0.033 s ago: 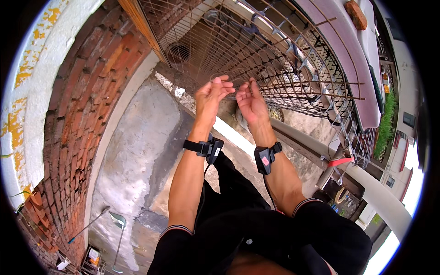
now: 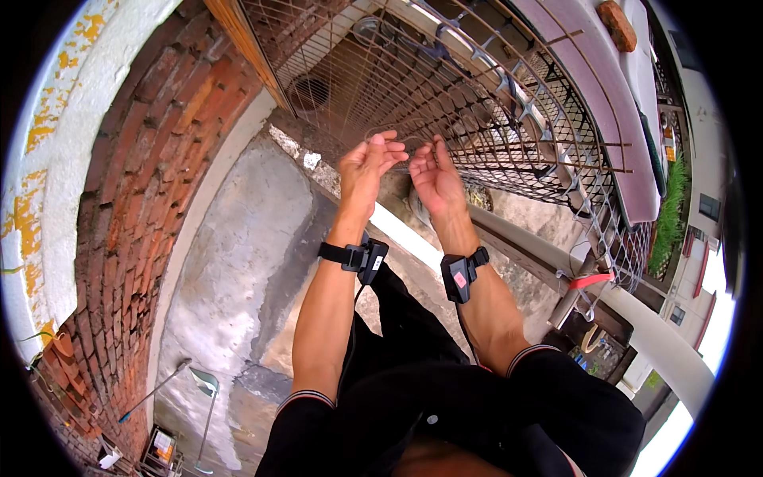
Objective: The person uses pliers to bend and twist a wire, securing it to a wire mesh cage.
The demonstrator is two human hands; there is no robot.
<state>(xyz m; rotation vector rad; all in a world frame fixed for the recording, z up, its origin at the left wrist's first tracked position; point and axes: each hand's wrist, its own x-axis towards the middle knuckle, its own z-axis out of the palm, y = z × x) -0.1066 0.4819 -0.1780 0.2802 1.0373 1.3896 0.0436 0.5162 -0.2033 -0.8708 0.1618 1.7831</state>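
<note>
Both hands are raised side by side in front of a rusty wire mesh (image 2: 477,103). Between the fingertips runs a thin, curved piece of wire (image 2: 416,144), faint against the mesh. My left hand (image 2: 367,165) pinches it with thumb and forefinger, the other fingers loosely bent. Palm up, my right hand (image 2: 437,181) has its fingers curled and closed near the other end of the wire; the exact grip is hard to make out. Each wrist carries a strapped black device, the left one (image 2: 367,258) and the right one (image 2: 461,276).
A brick wall (image 2: 151,183) curves along the left above a concrete floor (image 2: 230,215). To the right, a pale pipe (image 2: 660,330) and a rail with a red tie (image 2: 590,281) flank the mesh. A brick piece (image 2: 617,25) lies on a ledge. Long-handled tools (image 2: 208,405) are lower left.
</note>
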